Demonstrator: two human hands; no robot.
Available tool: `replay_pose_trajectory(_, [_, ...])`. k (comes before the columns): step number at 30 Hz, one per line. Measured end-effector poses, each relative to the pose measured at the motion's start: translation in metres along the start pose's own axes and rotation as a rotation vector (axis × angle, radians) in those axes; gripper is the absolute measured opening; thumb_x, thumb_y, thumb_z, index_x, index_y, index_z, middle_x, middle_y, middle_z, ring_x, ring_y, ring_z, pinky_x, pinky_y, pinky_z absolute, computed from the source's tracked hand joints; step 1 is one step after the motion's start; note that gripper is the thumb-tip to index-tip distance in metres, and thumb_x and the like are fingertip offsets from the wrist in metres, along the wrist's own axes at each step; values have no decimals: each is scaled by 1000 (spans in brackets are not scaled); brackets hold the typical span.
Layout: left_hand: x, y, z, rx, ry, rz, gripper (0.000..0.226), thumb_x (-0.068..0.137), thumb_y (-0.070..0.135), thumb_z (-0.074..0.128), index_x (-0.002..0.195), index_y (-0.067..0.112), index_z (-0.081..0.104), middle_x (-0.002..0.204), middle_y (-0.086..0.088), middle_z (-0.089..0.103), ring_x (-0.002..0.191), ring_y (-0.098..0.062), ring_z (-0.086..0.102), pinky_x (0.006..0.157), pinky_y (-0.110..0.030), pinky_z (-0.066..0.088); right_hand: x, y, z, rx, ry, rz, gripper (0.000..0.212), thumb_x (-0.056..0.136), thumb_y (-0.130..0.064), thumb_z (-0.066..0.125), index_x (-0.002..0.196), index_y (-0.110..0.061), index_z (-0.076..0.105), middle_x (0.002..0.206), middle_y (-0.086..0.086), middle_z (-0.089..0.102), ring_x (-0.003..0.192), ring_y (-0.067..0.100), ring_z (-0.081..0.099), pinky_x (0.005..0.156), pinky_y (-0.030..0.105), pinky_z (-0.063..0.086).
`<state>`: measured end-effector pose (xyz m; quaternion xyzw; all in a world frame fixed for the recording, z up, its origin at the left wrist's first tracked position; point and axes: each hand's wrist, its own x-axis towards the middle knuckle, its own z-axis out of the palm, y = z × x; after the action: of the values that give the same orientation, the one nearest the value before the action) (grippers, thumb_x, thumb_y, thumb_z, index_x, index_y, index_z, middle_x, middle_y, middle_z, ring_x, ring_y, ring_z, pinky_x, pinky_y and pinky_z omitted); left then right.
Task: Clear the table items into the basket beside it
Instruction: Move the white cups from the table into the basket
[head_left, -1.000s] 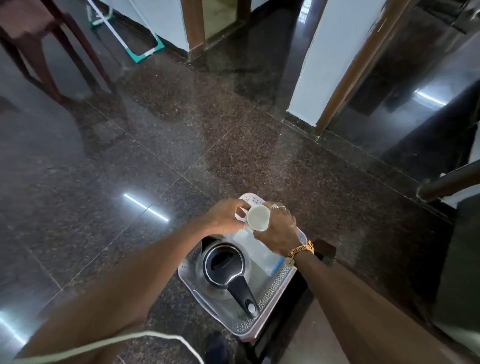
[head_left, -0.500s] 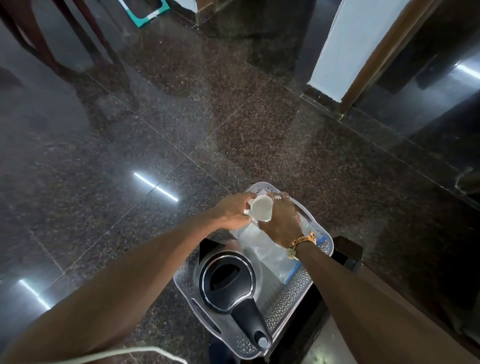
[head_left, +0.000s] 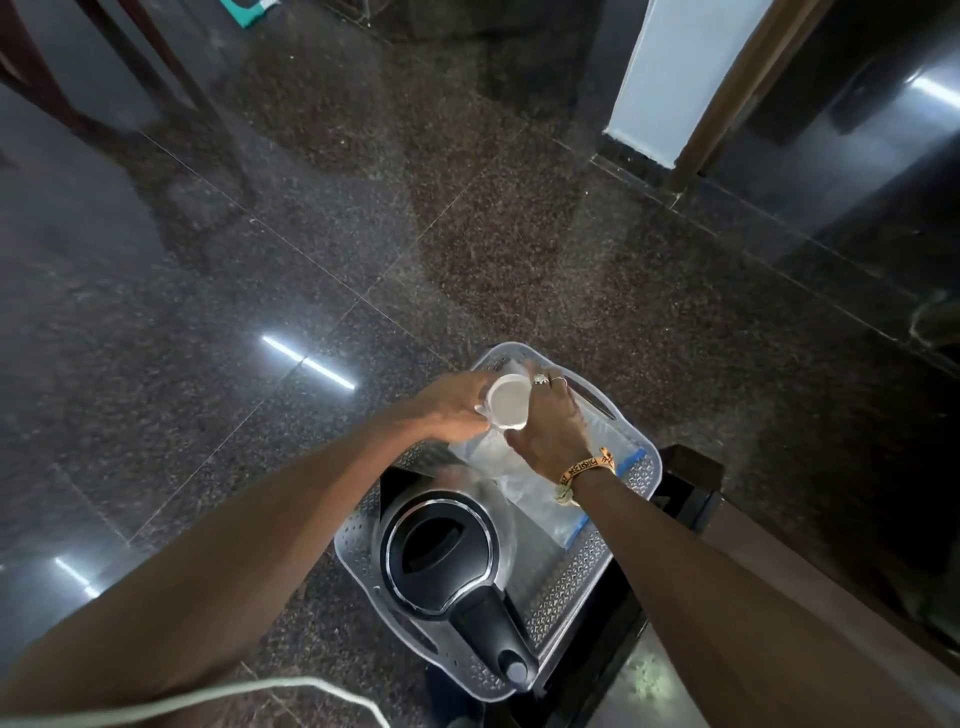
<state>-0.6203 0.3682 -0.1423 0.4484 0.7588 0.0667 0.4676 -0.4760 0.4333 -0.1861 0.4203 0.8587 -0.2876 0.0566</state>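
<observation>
- Clear perforated basket (head_left: 571, 587) was seen low over the dark polished floor (head_left: 260, 260); its support couldn't be told.
- Inside, nr end: black kettle (head_left: 436, 556) was stood upright, lid shut.
- Inside, far/right part: clear zip bag (head_left: 540, 499) was laid flat.
- White cup (head_left: 508, 402) was held over the basket's far end, mouth twd camera.
- L hand (head_left: 452, 405) was curled round the cup's left side.
- R hand (head_left: 550, 431) was wrapped on its right side.

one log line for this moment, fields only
left hand: holds white cup | right hand: same cup | where: over far end of basket | in basket: kettle, plastic bag
</observation>
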Motion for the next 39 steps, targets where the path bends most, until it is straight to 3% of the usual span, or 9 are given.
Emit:
replay_pose_trajectory(3, [-16, 3, -5, -15, 18, -33, 68, 90, 10, 64, 150, 15, 33, 145, -10, 51, 127, -26, 55, 105, -34, 45, -14, -2, -15, 48, 6, 13, 102, 74, -33, 82, 154, -8, 25, 152, 13, 36, 142, 27, 35, 115, 34, 30])
replay_pose_trajectory(9, [-75, 20, -21, -59, 199, -42, 53, 91, 14, 64, 141, 14, 47, 135, -9, 61, 118, -22, 62, 103, -36, 49, -69, 3, -66, 105, 90, 62, 98, 76, -62, 73, 150, -9, 36, 144, 15, 47, 136, 31, 43, 113, 43, 38])
replay_pose_trajectory(15, [-152, 69, -15, -93, 391, 24, 40, 93, 21, 62, 133, 18, 56, 120, -1, 69, 109, -15, 65, 96, -27, 49, -140, 1, -134, 116, 179, 17, 92, 81, -69, 62, 151, -15, 35, 147, 13, 46, 137, 30, 44, 114, 47, 37])
replay_pose_trajectory(22, [-228, 158, -10, -2, 495, 238, 36, 89, 20, 68, 123, 13, 62, 106, 0, 72, 100, -17, 68, 94, -34, 51, -231, -11, -214, 62, 329, -82, 90, 77, -72, 61, 147, -18, 41, 142, 9, 51, 132, 29, 48, 111, 44, 38])
replay_pose_trajectory(33, [-293, 253, 60, 62, 356, 528, 39, 88, 12, 69, 125, 8, 63, 107, -9, 69, 100, -22, 68, 96, -36, 51, -386, 28, -273, 39, 523, 114, 88, 80, -72, 59, 146, -18, 42, 143, 5, 48, 134, 25, 45, 108, 42, 42])
replay_pose_trajectory(39, [-327, 276, 106, 161, 270, 615, 35, 89, 17, 68, 124, 15, 63, 106, -1, 68, 92, -15, 67, 90, -31, 53, -465, 45, -264, 14, 605, 210, 93, 75, -78, 53, 146, -19, 41, 140, 3, 49, 131, 24, 48, 106, 40, 44])
